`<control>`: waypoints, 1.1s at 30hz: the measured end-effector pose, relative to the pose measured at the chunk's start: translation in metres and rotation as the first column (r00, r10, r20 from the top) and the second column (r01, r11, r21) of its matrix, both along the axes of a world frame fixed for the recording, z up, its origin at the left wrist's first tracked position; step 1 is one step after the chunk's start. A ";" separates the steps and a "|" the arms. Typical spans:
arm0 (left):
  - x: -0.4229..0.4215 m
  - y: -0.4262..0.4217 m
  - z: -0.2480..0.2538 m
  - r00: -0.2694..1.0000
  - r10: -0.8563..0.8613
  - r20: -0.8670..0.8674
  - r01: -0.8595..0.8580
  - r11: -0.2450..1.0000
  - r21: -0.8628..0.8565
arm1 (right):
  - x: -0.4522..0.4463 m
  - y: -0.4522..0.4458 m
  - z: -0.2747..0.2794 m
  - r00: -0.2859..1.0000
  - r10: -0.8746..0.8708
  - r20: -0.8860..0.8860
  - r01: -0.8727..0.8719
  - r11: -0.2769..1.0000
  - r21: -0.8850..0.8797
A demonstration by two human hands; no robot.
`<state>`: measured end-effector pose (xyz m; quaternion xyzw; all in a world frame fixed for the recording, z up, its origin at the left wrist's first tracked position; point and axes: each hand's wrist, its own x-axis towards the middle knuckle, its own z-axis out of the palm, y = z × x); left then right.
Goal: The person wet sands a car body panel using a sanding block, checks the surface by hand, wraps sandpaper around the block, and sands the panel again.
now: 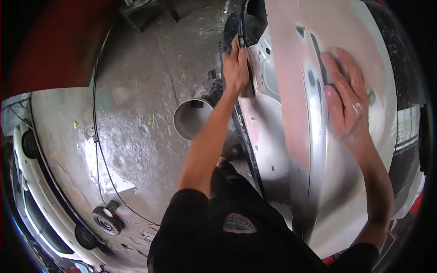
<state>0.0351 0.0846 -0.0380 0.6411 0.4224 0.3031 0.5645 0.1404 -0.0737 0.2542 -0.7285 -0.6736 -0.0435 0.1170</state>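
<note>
A large car body panel (pixel 296 104), white and grey with pinkish filler patches, stands at the right. My right hand (pixel 348 93) lies on its outer face beside a raised crease, fingers spread and dusty. At the panel's inner side my left hand (pixel 236 68) has its fingers wrapped round a dark edge (pixel 242 41). Part of what the left fingers touch is hidden.
A round bucket (pixel 180 119) stands on the grey floor (pixel 136 113) left of my left forearm. Hoses (pixel 94 91) run across the floor to a wheel (pixel 107 221). A white car (pixel 50 204) is at the lower left. Red material hangs at the upper left.
</note>
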 end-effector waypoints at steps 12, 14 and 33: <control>0.007 0.021 0.008 0.999 -0.027 -0.044 0.028 0.999 0.020 | 0.001 -0.003 0.000 1.000 -0.027 0.001 0.027 0.998 -0.052; -0.008 -0.019 0.014 0.998 0.067 -0.008 -0.065 0.990 0.127 | 0.000 -0.001 0.002 0.999 -0.018 0.034 0.020 0.999 -0.046; 0.010 0.018 -0.003 1.000 -0.012 -0.010 0.013 0.999 0.045 | 0.002 0.002 -0.002 0.999 0.004 0.042 -0.003 1.000 -0.018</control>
